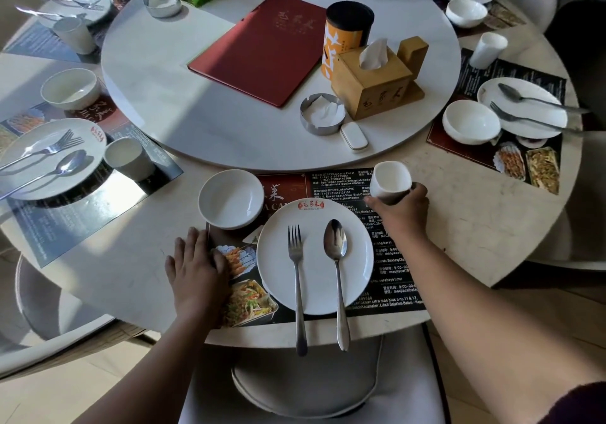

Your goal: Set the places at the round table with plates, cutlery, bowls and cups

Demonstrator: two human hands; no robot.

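At the near place a white plate lies on a dark printed placemat. A fork and a spoon rest side by side on the plate, their handles sticking out over the table edge. A white bowl stands at the mat's upper left. My right hand grips a white cup near its base, tilted, over the mat's upper right corner. My left hand lies flat, fingers spread, on the mat's left edge.
The white lazy Susan carries a red menu, a wooden tissue box, an orange canister and a metal ashtray. Set places with plates, bowls and cups lie left and right. A chair seat sits below me.
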